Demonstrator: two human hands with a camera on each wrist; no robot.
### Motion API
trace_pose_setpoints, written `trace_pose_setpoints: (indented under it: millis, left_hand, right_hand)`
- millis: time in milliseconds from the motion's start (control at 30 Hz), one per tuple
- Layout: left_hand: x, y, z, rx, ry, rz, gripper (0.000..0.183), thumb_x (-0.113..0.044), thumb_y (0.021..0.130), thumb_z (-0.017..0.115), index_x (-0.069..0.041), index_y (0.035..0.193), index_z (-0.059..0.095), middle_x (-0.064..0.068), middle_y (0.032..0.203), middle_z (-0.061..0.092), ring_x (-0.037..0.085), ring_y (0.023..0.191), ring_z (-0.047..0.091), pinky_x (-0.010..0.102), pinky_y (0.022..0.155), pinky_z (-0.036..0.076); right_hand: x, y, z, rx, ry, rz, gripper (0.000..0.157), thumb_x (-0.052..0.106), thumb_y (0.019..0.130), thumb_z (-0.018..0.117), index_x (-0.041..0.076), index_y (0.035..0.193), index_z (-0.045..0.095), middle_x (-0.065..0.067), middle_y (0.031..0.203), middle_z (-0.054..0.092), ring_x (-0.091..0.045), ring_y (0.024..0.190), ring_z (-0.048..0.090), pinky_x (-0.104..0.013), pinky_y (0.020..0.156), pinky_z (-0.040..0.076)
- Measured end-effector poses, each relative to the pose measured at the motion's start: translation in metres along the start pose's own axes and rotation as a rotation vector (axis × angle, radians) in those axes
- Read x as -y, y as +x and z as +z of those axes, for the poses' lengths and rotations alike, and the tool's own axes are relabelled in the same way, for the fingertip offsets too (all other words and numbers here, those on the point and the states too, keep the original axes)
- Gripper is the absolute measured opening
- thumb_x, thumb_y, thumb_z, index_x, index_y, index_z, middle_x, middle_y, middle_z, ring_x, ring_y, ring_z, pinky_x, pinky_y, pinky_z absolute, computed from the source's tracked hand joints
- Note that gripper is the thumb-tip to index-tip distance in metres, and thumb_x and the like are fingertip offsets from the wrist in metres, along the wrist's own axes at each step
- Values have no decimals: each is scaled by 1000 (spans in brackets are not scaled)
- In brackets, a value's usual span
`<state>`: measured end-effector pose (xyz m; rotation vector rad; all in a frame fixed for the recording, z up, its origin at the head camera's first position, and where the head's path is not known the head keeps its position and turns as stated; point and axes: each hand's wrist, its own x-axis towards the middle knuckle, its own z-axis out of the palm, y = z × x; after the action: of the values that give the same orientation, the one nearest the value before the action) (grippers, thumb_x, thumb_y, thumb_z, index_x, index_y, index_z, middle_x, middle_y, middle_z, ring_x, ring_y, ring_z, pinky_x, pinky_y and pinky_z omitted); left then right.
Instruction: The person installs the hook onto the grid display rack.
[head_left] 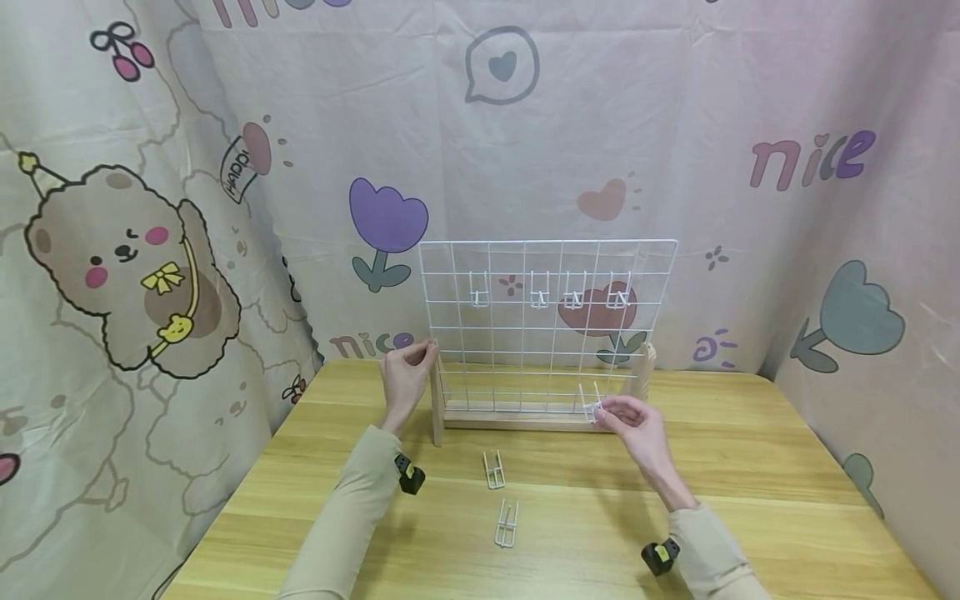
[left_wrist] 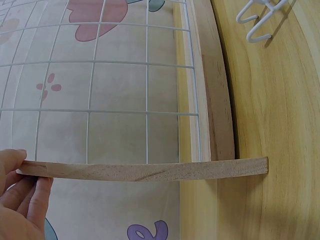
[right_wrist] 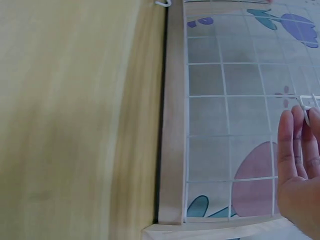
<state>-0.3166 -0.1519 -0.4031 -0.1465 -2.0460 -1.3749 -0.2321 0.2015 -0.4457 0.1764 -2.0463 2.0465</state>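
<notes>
A white wire grid panel [head_left: 547, 241] stands upright in a wooden stand [head_left: 525, 423]. My left hand [head_left: 405, 375] grips the top end of the stand's left post [left_wrist: 150, 171], thumb on one side and fingers on the other. With thumb and fingertips, my right hand [head_left: 636, 427] pinches a white wire hook [head_left: 591, 408] in front of the grid's lower right part. In the right wrist view, part of that hook is hidden by the fingers. Several similar hooks [head_left: 618, 297] hang in a row on the grid's upper part.
Two more white hooks lie on the wooden table in front of the stand, one farther [head_left: 494, 471] and one nearer [head_left: 507, 525]. Behind the table hangs a printed curtain [head_left: 675, 83], which also runs along both sides.
</notes>
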Motion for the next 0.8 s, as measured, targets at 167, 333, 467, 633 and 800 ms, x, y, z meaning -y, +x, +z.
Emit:
trace_pose_setpoints:
  millis: [167, 333, 467, 633, 800]
  left_hand:
    - [0, 0, 0, -4, -2, -8, 23, -9, 88, 77, 3, 107, 76, 21, 102, 76, 35, 90, 77, 17, 71, 59]
    - [0, 0, 1, -3, -1, -7, 22, -8, 87, 77, 3, 107, 76, 22, 102, 76, 35, 90, 77, 37, 76, 62]
    - [-1, 0, 1, 2, -5, -6, 23, -10, 88, 77, 4, 107, 76, 22, 102, 76, 36, 90, 77, 45, 78, 61]
    - [-1, -1, 0, 2, -6, -4, 23, -12, 89, 76, 4, 106, 76, 22, 102, 76, 36, 91, 77, 40, 78, 62]
    - [0, 0, 0, 5, -8, -3, 26, -13, 90, 76, 5, 107, 75, 22, 103, 76, 35, 92, 77, 40, 78, 62]
  right_hand:
    - [6, 2, -2, -41, 63, -20, 20, -5, 88, 71, -11, 106, 65, 10, 83, 77, -8, 71, 74, -26, 75, 62]
    - [10, 3, -4, -77, 134, -71, 21, -6, 88, 70, -11, 108, 65, 9, 86, 78, -8, 69, 75, -24, 72, 62]
    - [14, 5, -6, -92, 204, -119, 17, -9, 88, 69, -8, 105, 68, 6, 87, 79, -9, 69, 75, -24, 73, 62]
    - [20, 6, -7, -126, 244, -143, 16, -9, 89, 69, 1, 101, 71, 4, 87, 78, -10, 69, 75, -23, 73, 62]
    - [25, 8, -8, -163, 293, -150, 17, -11, 88, 68, 1, 101, 72, 1, 86, 78, -12, 69, 75, -25, 74, 62]
